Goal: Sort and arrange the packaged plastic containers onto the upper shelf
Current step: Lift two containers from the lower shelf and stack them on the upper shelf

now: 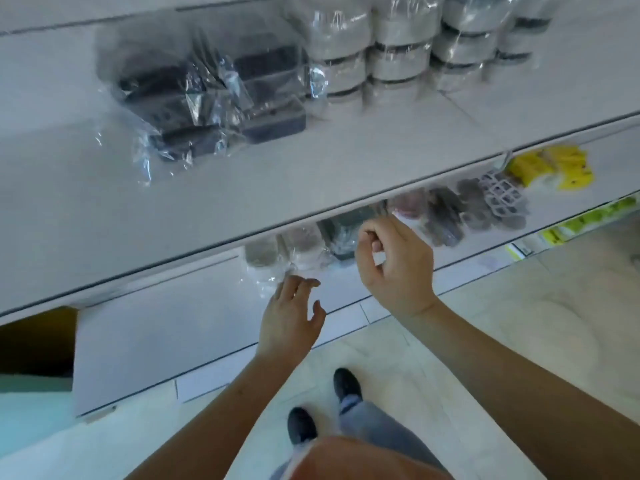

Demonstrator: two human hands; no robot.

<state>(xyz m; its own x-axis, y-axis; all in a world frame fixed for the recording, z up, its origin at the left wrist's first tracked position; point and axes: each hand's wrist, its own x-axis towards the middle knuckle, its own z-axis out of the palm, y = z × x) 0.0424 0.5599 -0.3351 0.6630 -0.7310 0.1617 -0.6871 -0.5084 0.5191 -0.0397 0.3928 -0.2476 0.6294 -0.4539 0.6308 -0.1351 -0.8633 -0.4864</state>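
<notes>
Neither grip holds anything: left hand (292, 318) loosely spread, right hand (394, 261) curled empty, both at the lower shelf's (214, 323) wrapped packs (294, 252). Upper shelf (346, 174) carries one bag of dark containers (211, 88) beside four stacks of round white tubs (398, 50).

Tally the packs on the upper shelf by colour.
Dark rectangular container packs: 2
White round container stacks: 4
Total: 6
</notes>
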